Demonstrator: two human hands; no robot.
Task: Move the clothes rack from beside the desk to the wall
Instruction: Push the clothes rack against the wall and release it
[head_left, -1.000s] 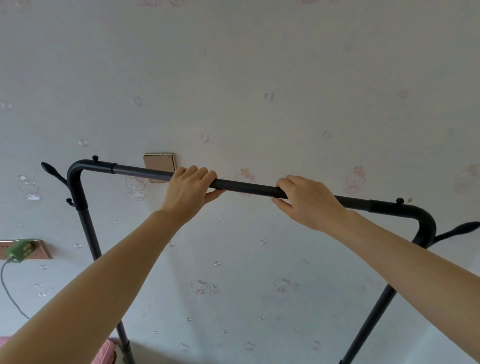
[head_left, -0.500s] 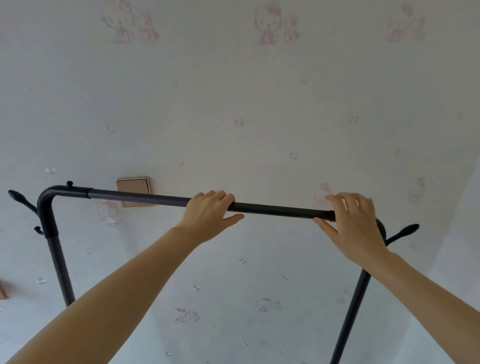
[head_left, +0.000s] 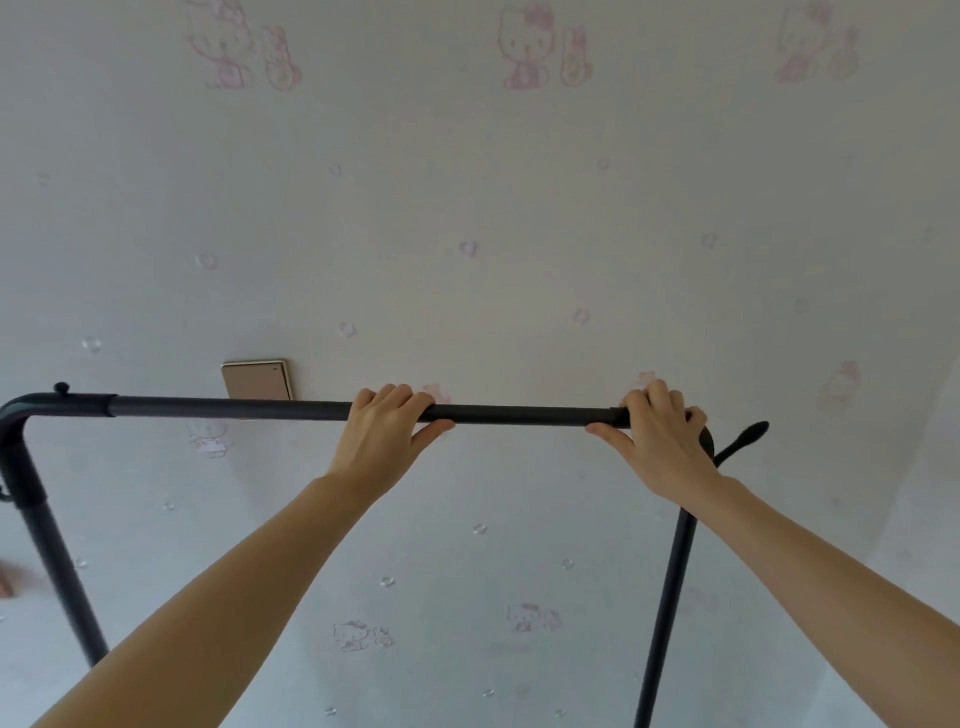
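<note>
Placement stage. Nearest, two bare forearms reach up and forward. The left hand (head_left: 387, 434) wraps its fingers (head_left: 397, 397) over the top bar of the black clothes rack (head_left: 234, 408), thumb beneath; the right hand (head_left: 660, 441) clasps the bar's right end likewise. Behind, the rack stands close before the patterned wall (head_left: 467, 182), a switch plate (head_left: 255, 379) just above the bar. Judged next: ease it square against the wall, then let go.

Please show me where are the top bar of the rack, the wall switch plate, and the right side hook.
top bar (head_left: 519, 414), head view, bare middle between the hands.
wall switch plate (head_left: 255, 380), head view, centre of its face.
right side hook (head_left: 750, 434), head view, its rounded tip.
</note>
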